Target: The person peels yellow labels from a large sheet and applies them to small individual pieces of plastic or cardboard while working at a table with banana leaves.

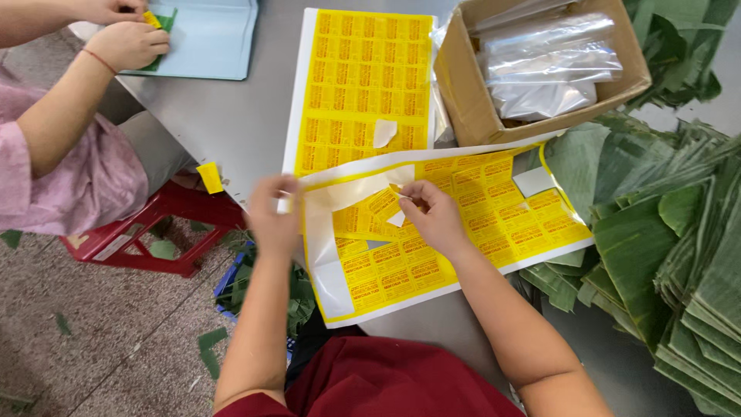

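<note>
With the left hand (272, 216) gripping the sticker sheet (432, 232) at the tabletop's (231, 116) near edge, right-hand fingers (413, 202) pinched one yellow sticker (384, 202), which looked liable to tear or crease if peeled askew.

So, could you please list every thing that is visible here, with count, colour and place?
sticker sheet in hand: one, yellow, partly peeled, table front
full sticker sheet: one, yellow, table middle
cardboard box: one, brown, top right, holds clear plastic bags
green leaves: many, stacked, right
folder: one, pale blue, top left
stool: one, red, on floor left
co-worker's hands: two, top left, at the folder
loose sticker: one, yellow, table edge
left hand: holds the sheet's edge
right hand: pinches a sticker
</note>
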